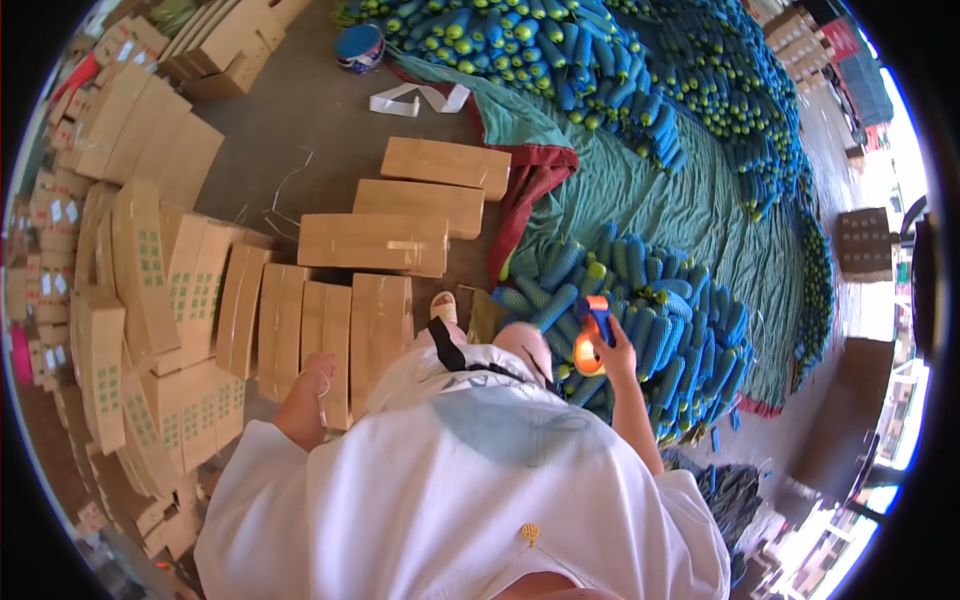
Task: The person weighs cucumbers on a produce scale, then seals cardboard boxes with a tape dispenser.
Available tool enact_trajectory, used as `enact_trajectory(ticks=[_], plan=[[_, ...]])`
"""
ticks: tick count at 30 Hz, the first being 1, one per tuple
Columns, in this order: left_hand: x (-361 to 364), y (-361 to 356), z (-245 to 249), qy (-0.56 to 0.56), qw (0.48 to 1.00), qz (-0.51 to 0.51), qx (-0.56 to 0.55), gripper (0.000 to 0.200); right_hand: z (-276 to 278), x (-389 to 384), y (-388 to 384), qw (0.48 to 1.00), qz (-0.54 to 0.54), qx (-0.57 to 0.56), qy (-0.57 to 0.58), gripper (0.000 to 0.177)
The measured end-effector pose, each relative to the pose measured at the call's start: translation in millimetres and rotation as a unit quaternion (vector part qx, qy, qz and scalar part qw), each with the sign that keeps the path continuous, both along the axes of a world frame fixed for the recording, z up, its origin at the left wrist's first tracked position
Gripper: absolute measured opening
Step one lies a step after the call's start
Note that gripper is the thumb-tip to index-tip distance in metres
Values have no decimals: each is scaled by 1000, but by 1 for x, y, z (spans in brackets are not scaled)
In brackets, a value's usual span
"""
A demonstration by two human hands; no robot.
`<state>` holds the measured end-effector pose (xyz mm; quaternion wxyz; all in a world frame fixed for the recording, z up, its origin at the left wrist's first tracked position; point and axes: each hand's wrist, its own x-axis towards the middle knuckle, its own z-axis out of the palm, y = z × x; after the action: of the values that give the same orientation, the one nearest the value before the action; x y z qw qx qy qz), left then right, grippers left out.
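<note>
My right hand (618,352) is wrapped around a tape dispenser (597,318) with a blue body and a roll of orange tape, held over a heap of blue-netted produce (660,320). My left hand (318,374) hangs low at my left side, its fingers loosely apart with nothing in them. In this view it overlaps the edge of an upright cardboard box (325,325). Beside that box stand other long brown boxes (380,335). Ahead of them a box with a strip of tape (375,243) lies lengthwise.
Stacked cartons with green print (195,290) crowd the left. A green tarp (690,200) with a red border carries large piles of blue-netted, yellow-green produce (520,50). A blue-topped tub (358,46) and white strips (418,100) sit on the floor ahead.
</note>
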<state>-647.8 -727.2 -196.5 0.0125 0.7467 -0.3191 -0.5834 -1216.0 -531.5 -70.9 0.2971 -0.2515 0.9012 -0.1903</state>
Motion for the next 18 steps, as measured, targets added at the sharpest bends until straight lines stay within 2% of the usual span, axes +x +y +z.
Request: enact_trajectory(ticks=[1,4,6,10,12,13,15,16,18], plan=[[5,-19,-14,3,1000,6,-10,18,19,2,-18,1000,-27,-3,-15,68],[-37,-71,6,-27,999,-21,-32,20,10,-13,-26,998,-4,48,38,70],[-78,-93,13,43,994,60,-86,22,22,-15,-35,992,16,106,71,72],[-138,-111,8,81,994,34,-69,24,6,-33,-26,983,-7,179,41,76],[-158,-108,15,79,996,-18,-43,25,-1,-47,-24,973,-23,229,2,78],[-154,-107,1,77,996,-17,-44,25,-4,-56,-26,970,-23,241,-4,78],[-144,-108,-39,162,986,-24,34,26,-21,-83,-33,966,-12,257,-19,77],[-153,-112,-29,160,986,-18,31,26,-27,-99,-45,967,-5,255,-20,77],[-183,-121,6,-1,990,-136,27,25,-42,-137,-74,966,1,256,-39,77]])
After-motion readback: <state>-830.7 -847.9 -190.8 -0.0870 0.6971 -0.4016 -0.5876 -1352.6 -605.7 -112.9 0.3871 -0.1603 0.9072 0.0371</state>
